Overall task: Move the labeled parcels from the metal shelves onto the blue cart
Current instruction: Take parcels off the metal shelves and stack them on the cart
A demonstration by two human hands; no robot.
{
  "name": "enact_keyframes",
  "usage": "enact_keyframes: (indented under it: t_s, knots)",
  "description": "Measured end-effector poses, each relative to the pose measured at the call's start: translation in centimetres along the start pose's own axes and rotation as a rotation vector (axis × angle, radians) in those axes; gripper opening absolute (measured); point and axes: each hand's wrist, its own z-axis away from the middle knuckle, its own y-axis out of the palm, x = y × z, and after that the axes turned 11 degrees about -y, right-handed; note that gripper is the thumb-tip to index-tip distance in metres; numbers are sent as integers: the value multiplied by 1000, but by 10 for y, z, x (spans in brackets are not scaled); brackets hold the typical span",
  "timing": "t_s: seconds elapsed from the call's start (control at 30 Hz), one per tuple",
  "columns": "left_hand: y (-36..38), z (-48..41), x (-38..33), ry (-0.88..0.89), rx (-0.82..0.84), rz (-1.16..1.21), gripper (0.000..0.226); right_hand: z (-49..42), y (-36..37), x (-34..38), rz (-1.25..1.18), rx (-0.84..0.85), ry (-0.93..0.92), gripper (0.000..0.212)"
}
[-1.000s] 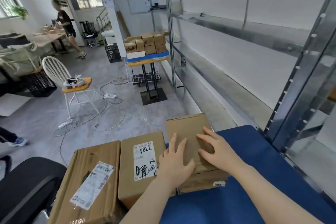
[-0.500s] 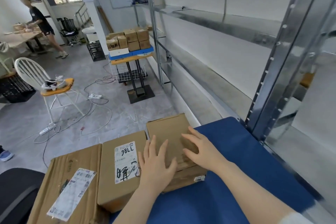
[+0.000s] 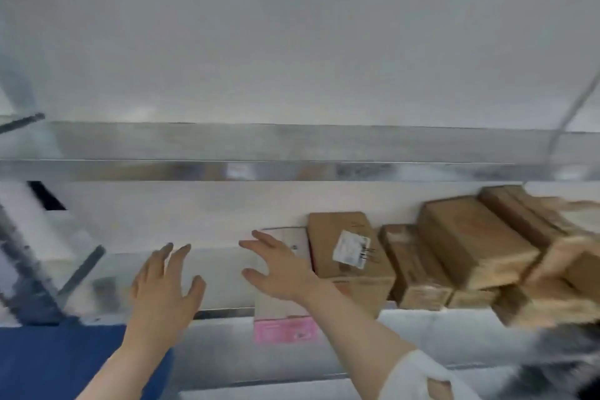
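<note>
The view is blurred by motion. Several brown cardboard parcels sit on a metal shelf (image 3: 227, 276) at the right; the nearest brown parcel (image 3: 350, 256) bears a white label. Left of it lies a white and pink box (image 3: 282, 321), partly hidden by my right hand (image 3: 279, 266). That hand is spread open over the white box, fingers straight, holding nothing. My left hand (image 3: 165, 282) hovers open over the bare shelf, further left. A corner of the blue cart (image 3: 48, 364) shows at the bottom left.
An upper metal shelf edge (image 3: 292, 169) runs across above the parcels. Dark diagonal frame struts (image 3: 29, 269) stand at the left. More stacked brown boxes (image 3: 535, 256) crowd the far right. A dark blurred shape fills the bottom right corner.
Both hands have left the parcel on the blue cart and moved to the shelf. The view has swung right from the cart to the shelves.
</note>
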Motion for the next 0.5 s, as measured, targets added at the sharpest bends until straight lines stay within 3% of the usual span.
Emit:
enact_keyframes:
  t_s: [0.3, 0.4, 0.5]
  knots:
    - [139, 60, -257, 436, 268, 93, 55, 209, -211, -137, 294, -326, 380, 51]
    - [185, 88, -319, 493, 320, 112, 54, 253, -253, -180, 331, -382, 395, 52]
    - [228, 110, -368, 435, 361, 132, 54, 276, -277, -221, 308, -376, 376, 52]
